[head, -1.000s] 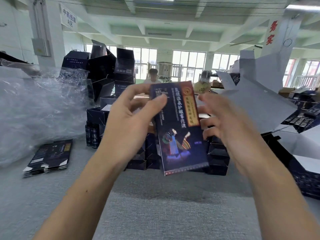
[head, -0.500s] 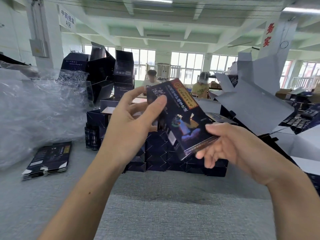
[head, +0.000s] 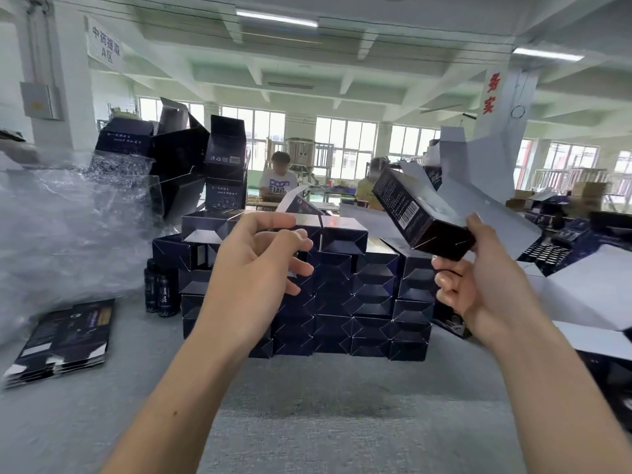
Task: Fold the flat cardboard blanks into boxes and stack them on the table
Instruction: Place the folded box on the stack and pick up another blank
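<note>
Stacking step: your right hand (head: 478,292) gripped the folded box (head: 415,210) by its near end, tilted above the right side of the stack (head: 359,302) on the worktop (head: 307,425), while your left hand (head: 260,265) hovered empty, loosely curled; levelling it before setting it flush probably suited best.

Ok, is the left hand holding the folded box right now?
No, the right hand alone grips the folded box by its near end, while the left hand hangs apart from it with nothing in its fingers.
</note>
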